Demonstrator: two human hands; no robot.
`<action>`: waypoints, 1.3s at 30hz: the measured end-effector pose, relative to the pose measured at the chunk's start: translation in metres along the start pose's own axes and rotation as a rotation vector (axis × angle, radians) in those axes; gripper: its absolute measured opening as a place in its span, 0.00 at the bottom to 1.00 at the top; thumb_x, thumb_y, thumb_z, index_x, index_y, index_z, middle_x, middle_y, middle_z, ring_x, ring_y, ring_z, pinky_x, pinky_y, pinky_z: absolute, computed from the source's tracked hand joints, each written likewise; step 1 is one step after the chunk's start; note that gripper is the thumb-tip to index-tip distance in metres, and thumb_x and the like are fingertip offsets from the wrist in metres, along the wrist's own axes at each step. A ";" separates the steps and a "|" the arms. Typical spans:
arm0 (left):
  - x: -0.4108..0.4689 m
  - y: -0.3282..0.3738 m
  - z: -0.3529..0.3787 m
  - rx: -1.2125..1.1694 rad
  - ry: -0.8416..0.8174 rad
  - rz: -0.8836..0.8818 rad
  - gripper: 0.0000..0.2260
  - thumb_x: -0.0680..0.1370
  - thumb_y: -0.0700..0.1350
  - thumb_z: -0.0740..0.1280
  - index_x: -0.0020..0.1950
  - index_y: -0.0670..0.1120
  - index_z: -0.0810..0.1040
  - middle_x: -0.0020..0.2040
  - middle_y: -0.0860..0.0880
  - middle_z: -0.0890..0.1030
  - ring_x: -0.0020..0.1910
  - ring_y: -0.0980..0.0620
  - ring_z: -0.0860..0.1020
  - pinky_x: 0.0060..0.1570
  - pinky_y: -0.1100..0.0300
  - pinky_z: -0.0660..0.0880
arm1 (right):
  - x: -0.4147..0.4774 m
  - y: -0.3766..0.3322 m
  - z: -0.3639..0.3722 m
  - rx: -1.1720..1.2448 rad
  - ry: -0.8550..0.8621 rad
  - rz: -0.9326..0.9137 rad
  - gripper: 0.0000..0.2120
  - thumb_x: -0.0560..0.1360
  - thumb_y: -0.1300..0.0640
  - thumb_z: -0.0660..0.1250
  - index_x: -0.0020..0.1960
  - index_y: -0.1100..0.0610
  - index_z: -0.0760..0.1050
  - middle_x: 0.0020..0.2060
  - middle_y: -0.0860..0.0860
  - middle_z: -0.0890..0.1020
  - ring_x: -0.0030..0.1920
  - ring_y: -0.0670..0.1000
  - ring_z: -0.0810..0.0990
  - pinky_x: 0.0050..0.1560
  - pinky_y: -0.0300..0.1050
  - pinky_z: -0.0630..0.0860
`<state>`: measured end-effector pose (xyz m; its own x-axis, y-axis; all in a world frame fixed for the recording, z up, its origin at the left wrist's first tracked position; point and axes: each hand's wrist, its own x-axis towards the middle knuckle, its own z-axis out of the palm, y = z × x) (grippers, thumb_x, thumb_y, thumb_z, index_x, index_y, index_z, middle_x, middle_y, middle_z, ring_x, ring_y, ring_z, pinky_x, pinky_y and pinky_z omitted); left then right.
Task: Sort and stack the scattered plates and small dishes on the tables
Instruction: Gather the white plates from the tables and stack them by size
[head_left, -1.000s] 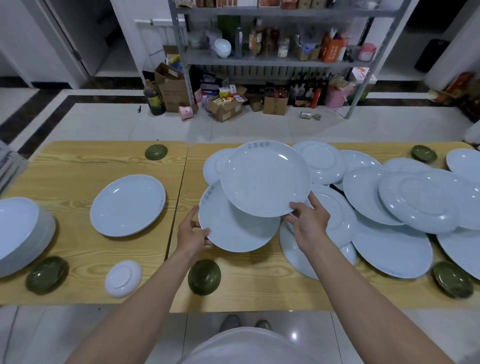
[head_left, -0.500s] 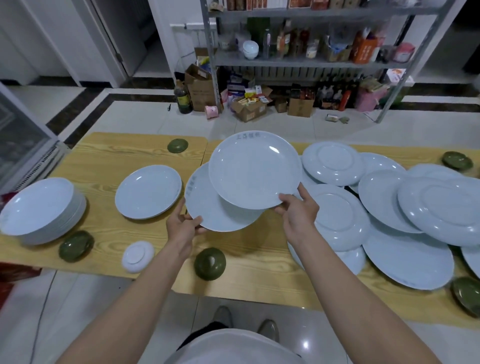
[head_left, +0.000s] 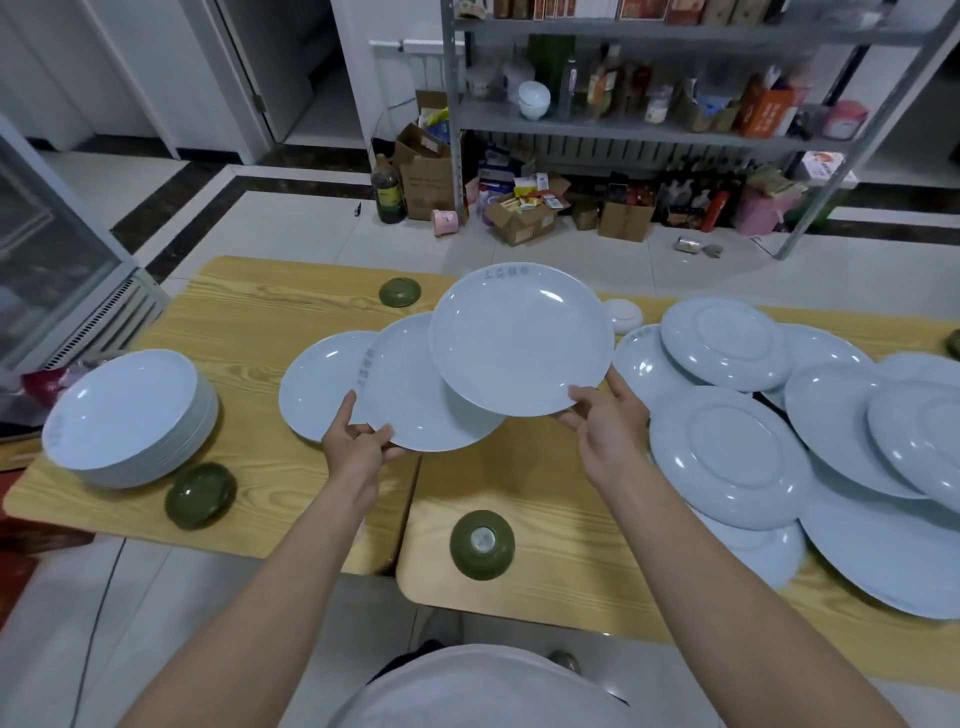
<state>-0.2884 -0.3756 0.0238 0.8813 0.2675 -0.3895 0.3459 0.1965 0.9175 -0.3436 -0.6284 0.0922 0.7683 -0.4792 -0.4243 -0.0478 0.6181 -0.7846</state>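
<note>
My right hand (head_left: 605, 428) grips the near rim of a pale blue plate (head_left: 519, 338) held above the seam between the two wooden tables. My left hand (head_left: 358, 447) holds a second pale blue plate (head_left: 415, 400) by its near edge, partly under the first. This second plate overlaps a third one (head_left: 317, 382) lying on the left table (head_left: 249, 332). A tall stack of plates (head_left: 127, 415) stands at the left table's left end. Several upturned plates (head_left: 727, 457) lie scattered and overlapping on the right table (head_left: 550, 499).
Upturned green small dishes sit at the near left (head_left: 200, 493), near the middle front edge (head_left: 482, 543) and at the far side (head_left: 399, 292). A small white dish (head_left: 623, 314) lies behind the held plate. A metal shelf rack (head_left: 649, 119) and boxes stand beyond the tables.
Both held plates have moved left, from over the right table to the seam; the left one now overlaps the plate lying on the left table. My view has swung left and closer.
</note>
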 end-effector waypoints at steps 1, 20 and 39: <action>0.008 0.002 -0.006 0.006 0.003 0.000 0.34 0.76 0.28 0.67 0.79 0.49 0.62 0.44 0.47 0.67 0.45 0.47 0.79 0.39 0.58 0.83 | 0.001 0.004 0.007 -0.002 0.004 0.003 0.30 0.73 0.76 0.64 0.73 0.58 0.71 0.62 0.54 0.80 0.55 0.57 0.83 0.48 0.56 0.83; 0.113 0.001 -0.091 -0.025 0.050 -0.165 0.36 0.75 0.26 0.66 0.78 0.50 0.63 0.59 0.48 0.72 0.51 0.45 0.80 0.34 0.55 0.83 | 0.011 0.076 0.090 -0.031 0.112 0.027 0.30 0.71 0.77 0.66 0.71 0.59 0.72 0.59 0.55 0.82 0.49 0.56 0.85 0.44 0.55 0.84; 0.144 -0.001 -0.114 0.013 0.097 -0.153 0.32 0.74 0.30 0.71 0.76 0.45 0.66 0.48 0.42 0.84 0.46 0.45 0.84 0.37 0.59 0.82 | 0.026 0.130 0.144 -0.194 0.053 0.102 0.31 0.72 0.76 0.65 0.73 0.58 0.70 0.57 0.52 0.82 0.45 0.53 0.86 0.45 0.55 0.84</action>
<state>-0.1990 -0.2302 -0.0427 0.7830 0.3257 -0.5300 0.4783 0.2297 0.8476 -0.2378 -0.4708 0.0441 0.7189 -0.4553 -0.5253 -0.2498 0.5360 -0.8064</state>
